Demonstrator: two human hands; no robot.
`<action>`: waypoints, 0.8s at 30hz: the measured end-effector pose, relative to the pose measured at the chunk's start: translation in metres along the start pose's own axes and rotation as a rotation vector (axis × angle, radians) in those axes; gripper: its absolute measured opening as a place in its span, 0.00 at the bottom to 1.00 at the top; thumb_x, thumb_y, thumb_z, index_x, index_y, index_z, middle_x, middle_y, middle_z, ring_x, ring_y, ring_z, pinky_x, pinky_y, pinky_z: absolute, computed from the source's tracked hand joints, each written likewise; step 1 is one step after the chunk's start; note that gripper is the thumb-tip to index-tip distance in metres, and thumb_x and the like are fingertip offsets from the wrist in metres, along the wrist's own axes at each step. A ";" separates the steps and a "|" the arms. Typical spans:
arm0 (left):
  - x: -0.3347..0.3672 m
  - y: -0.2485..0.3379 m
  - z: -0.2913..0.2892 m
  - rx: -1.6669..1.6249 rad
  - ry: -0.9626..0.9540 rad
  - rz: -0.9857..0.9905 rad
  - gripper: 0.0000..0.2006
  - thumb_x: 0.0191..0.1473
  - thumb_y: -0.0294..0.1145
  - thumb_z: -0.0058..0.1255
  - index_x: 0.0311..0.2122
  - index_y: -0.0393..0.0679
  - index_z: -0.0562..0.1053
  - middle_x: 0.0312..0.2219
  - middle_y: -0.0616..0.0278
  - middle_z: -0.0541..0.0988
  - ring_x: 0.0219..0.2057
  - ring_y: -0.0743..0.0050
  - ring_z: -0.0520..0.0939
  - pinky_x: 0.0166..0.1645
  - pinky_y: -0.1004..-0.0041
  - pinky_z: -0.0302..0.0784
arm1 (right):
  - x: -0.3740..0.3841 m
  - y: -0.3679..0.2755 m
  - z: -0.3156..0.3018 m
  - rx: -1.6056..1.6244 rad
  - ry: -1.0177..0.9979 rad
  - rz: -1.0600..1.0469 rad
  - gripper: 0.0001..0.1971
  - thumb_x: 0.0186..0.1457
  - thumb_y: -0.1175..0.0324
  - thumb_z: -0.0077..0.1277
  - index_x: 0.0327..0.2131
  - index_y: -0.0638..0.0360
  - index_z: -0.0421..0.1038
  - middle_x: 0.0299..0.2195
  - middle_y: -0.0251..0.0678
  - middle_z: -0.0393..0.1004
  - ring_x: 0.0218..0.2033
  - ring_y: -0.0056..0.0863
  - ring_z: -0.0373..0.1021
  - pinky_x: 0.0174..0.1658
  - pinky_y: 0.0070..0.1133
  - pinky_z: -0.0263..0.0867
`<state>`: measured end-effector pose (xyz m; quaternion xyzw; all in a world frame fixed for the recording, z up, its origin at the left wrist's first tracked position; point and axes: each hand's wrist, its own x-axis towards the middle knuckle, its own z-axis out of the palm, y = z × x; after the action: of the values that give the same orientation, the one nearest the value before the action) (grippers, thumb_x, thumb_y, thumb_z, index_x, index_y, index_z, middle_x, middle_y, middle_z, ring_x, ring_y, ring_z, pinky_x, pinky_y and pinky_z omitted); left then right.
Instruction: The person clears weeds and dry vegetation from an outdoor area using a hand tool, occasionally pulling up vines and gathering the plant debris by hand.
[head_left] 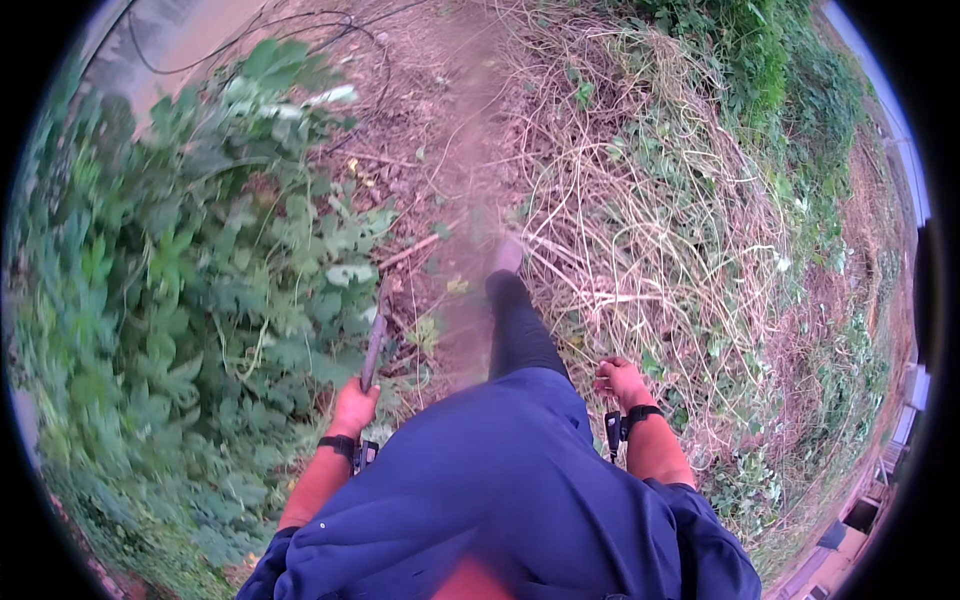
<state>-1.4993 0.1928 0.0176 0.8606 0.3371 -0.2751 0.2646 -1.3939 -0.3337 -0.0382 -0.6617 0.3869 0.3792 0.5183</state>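
Note:
My left hand [355, 406] is closed round a grey-brown rod [375, 350] that looks like a wooden tool handle. It points forward beside the leafy plants, and its thin, dark far end is hard to make out against the ground. On the other side, my right hand [622, 381] hangs over a heap of dry, tangled vines [650, 260]. Its fingers are loosely bent and a little apart, and nothing shows in them. Each wrist wears a black strap with a small device.
Dense broad-leaved green plants [180, 290] fill the left side. A strip of bare brown soil [455, 130] runs forward, with my foot [508, 254] at its right edge. A fallen stick [412, 250] lies there. Dark cable [250, 40] loops at the far left; greenery [740, 60] stands far right.

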 end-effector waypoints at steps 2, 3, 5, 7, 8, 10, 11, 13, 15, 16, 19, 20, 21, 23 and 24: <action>0.035 0.037 -0.009 -0.007 -0.018 0.005 0.20 0.50 0.43 0.51 0.40 0.35 0.71 0.32 0.40 0.77 0.37 0.42 0.78 0.44 0.58 0.72 | 0.032 -0.030 -0.002 0.010 -0.005 0.027 0.14 0.56 0.65 0.48 0.45 0.59 0.67 0.31 0.34 0.74 0.26 0.27 0.73 0.29 0.24 0.70; 0.055 0.058 -0.012 0.001 -0.020 0.005 0.20 0.50 0.43 0.51 0.40 0.34 0.71 0.32 0.40 0.77 0.37 0.42 0.78 0.44 0.58 0.72 | 0.049 -0.043 -0.003 0.030 -0.021 0.024 0.14 0.55 0.66 0.48 0.45 0.59 0.67 0.32 0.35 0.75 0.27 0.26 0.73 0.29 0.23 0.70; 0.081 0.099 -0.026 0.027 -0.029 -0.022 0.20 0.50 0.42 0.51 0.39 0.33 0.71 0.32 0.41 0.77 0.37 0.42 0.78 0.43 0.59 0.72 | 0.071 -0.088 -0.004 0.069 -0.046 0.025 0.14 0.55 0.67 0.47 0.45 0.60 0.67 0.33 0.36 0.75 0.27 0.26 0.73 0.29 0.23 0.70; 0.108 0.142 -0.047 0.063 -0.046 -0.003 0.20 0.51 0.42 0.51 0.39 0.33 0.71 0.32 0.41 0.77 0.37 0.43 0.78 0.43 0.60 0.72 | 0.074 -0.153 0.003 0.085 -0.057 0.003 0.15 0.55 0.68 0.47 0.46 0.62 0.67 0.33 0.36 0.75 0.27 0.26 0.74 0.27 0.20 0.69; 0.123 0.176 -0.063 0.048 -0.059 -0.006 0.20 0.51 0.42 0.51 0.40 0.33 0.71 0.32 0.42 0.77 0.37 0.44 0.78 0.43 0.60 0.72 | 0.081 -0.178 -0.001 0.091 -0.074 -0.031 0.15 0.56 0.68 0.46 0.46 0.62 0.67 0.33 0.36 0.75 0.28 0.26 0.74 0.29 0.20 0.69; 0.152 0.248 -0.092 0.019 -0.084 -0.022 0.19 0.51 0.41 0.51 0.40 0.33 0.71 0.31 0.43 0.77 0.36 0.46 0.78 0.42 0.61 0.72 | 0.091 -0.218 -0.011 0.096 -0.115 -0.092 0.15 0.57 0.68 0.44 0.47 0.62 0.66 0.34 0.36 0.74 0.29 0.26 0.73 0.31 0.21 0.70; 0.164 0.277 -0.108 -0.027 -0.050 0.039 0.19 0.51 0.41 0.52 0.39 0.33 0.71 0.31 0.43 0.77 0.36 0.47 0.78 0.42 0.61 0.72 | 0.091 -0.246 -0.014 0.069 -0.119 -0.119 0.16 0.57 0.67 0.45 0.48 0.62 0.65 0.34 0.36 0.74 0.30 0.26 0.73 0.33 0.22 0.71; 0.192 0.340 -0.141 -0.075 0.045 0.184 0.18 0.52 0.40 0.52 0.39 0.33 0.71 0.29 0.47 0.77 0.32 0.53 0.79 0.40 0.62 0.72 | 0.099 -0.280 -0.027 0.119 -0.104 -0.130 0.16 0.57 0.66 0.45 0.48 0.61 0.66 0.35 0.36 0.74 0.31 0.25 0.73 0.35 0.22 0.71; 0.205 0.419 -0.186 -0.147 0.043 0.247 0.17 0.53 0.38 0.52 0.40 0.34 0.70 0.26 0.54 0.76 0.25 0.64 0.77 0.32 0.66 0.73 | 0.096 -0.310 -0.037 0.160 -0.055 -0.151 0.15 0.57 0.66 0.46 0.47 0.59 0.66 0.34 0.34 0.74 0.31 0.25 0.74 0.34 0.22 0.71; 0.205 0.457 -0.210 -0.218 -0.017 0.232 0.16 0.53 0.37 0.52 0.41 0.35 0.69 0.24 0.58 0.75 0.22 0.70 0.76 0.28 0.69 0.73 | 0.095 -0.320 -0.042 0.198 -0.040 -0.158 0.14 0.57 0.67 0.45 0.46 0.58 0.67 0.34 0.34 0.74 0.29 0.24 0.74 0.33 0.21 0.71; 0.233 0.490 -0.232 -0.575 -0.103 0.325 0.15 0.54 0.35 0.53 0.42 0.37 0.68 0.21 0.64 0.73 0.19 0.81 0.73 0.23 0.76 0.71 | 0.103 -0.319 -0.058 0.254 0.005 -0.155 0.14 0.57 0.66 0.45 0.45 0.59 0.67 0.34 0.34 0.75 0.28 0.25 0.74 0.29 0.19 0.69; 0.241 0.491 -0.232 -0.453 -0.063 0.331 0.16 0.54 0.36 0.53 0.42 0.37 0.68 0.22 0.61 0.74 0.21 0.76 0.74 0.26 0.73 0.71 | 0.104 -0.314 -0.062 0.263 0.028 -0.136 0.15 0.56 0.67 0.45 0.46 0.60 0.66 0.34 0.36 0.74 0.29 0.26 0.74 0.27 0.20 0.69; 0.248 0.488 -0.229 -0.329 -0.021 0.339 0.16 0.53 0.38 0.52 0.41 0.37 0.69 0.23 0.58 0.75 0.23 0.72 0.75 0.28 0.71 0.72 | 0.105 -0.306 -0.066 0.296 0.045 -0.106 0.16 0.56 0.67 0.45 0.47 0.60 0.65 0.34 0.36 0.74 0.29 0.27 0.74 0.28 0.20 0.70; 0.260 0.470 -0.219 -0.074 0.065 0.348 0.17 0.53 0.41 0.52 0.40 0.37 0.70 0.25 0.53 0.76 0.27 0.62 0.78 0.34 0.67 0.73 | 0.104 -0.286 -0.068 0.369 0.081 -0.022 0.17 0.56 0.67 0.45 0.48 0.61 0.64 0.35 0.38 0.73 0.30 0.28 0.73 0.29 0.21 0.70; 0.269 0.459 -0.215 0.054 0.110 0.346 0.18 0.53 0.43 0.51 0.40 0.37 0.71 0.27 0.50 0.77 0.29 0.57 0.79 0.36 0.64 0.74 | 0.100 -0.281 -0.067 0.403 0.098 0.030 0.17 0.56 0.67 0.45 0.49 0.61 0.63 0.35 0.38 0.73 0.30 0.29 0.73 0.29 0.22 0.71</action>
<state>-0.9357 0.1576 0.1185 0.9263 0.1905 -0.1871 0.2658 -1.0918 -0.3650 -0.0070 -0.5562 0.4897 0.2693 0.6151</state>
